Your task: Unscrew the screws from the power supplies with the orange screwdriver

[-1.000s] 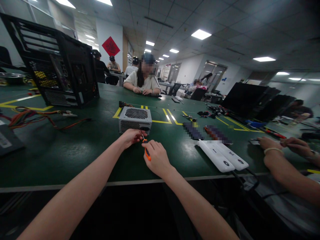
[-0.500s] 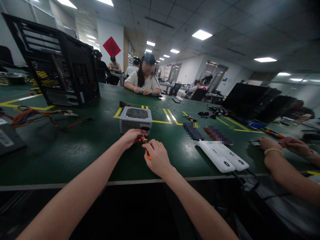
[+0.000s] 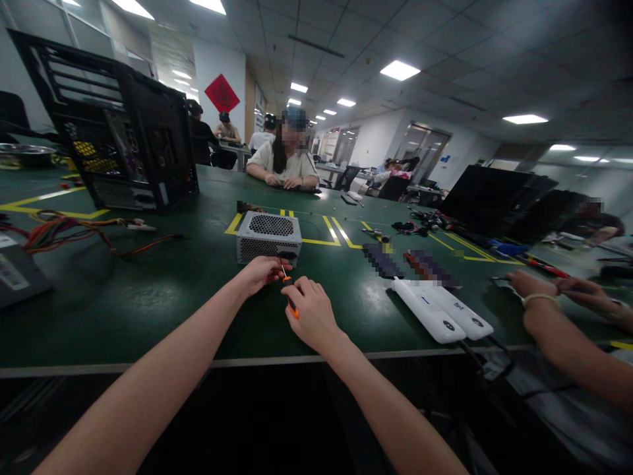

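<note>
My right hand (image 3: 311,315) is closed around the orange-and-black handle of a small screwdriver (image 3: 291,301), whose thin shaft points up toward my left hand. My left hand (image 3: 260,272) is pinched at the shaft's tip, close to the front face of a grey metal power supply box (image 3: 268,235) with a round perforated grille on top. What the left fingers pinch is too small to make out. Both hands rest on the dark green table (image 3: 148,290).
An open black computer case (image 3: 116,125) stands at the back left, with coloured cables (image 3: 74,229) trailing from it. Two white devices (image 3: 440,311) lie to my right. Another person's hands (image 3: 554,293) work at the right edge. A seated person faces me across the table.
My hands and the screwdriver have hardly moved. The other person's hands at the right have shifted slightly.
</note>
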